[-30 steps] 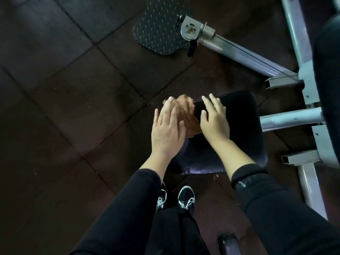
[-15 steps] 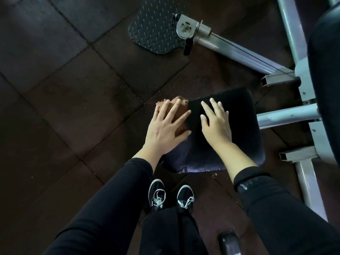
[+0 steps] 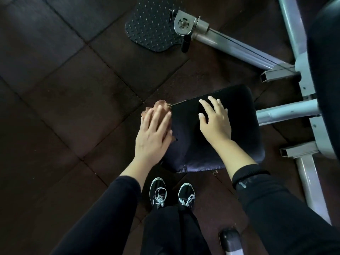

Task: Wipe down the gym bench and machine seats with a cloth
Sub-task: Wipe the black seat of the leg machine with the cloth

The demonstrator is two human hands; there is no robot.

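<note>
A black padded machine seat (image 3: 239, 115) sits low in the middle, its front edge worn. My left hand (image 3: 153, 134) lies flat with straight fingers on a brown cloth (image 3: 161, 104) and presses it against the seat's left edge. Most of the cloth is hidden under that hand; only its far end shows. My right hand (image 3: 215, 120) rests flat on the seat top, fingers spread and straight, a hand's width right of the cloth.
The grey machine frame (image 3: 287, 111) runs along the right, with a tall black pad (image 3: 325, 74) at the far right. A textured black footplate (image 3: 152, 28) lies on the dark rubber floor ahead. My two black shoes (image 3: 172, 196) stand just before the seat.
My left hand has slid the cloth leftward across the seat to its left edge. My right hand has stayed flat on the seat, and the gap between the hands has widened.
</note>
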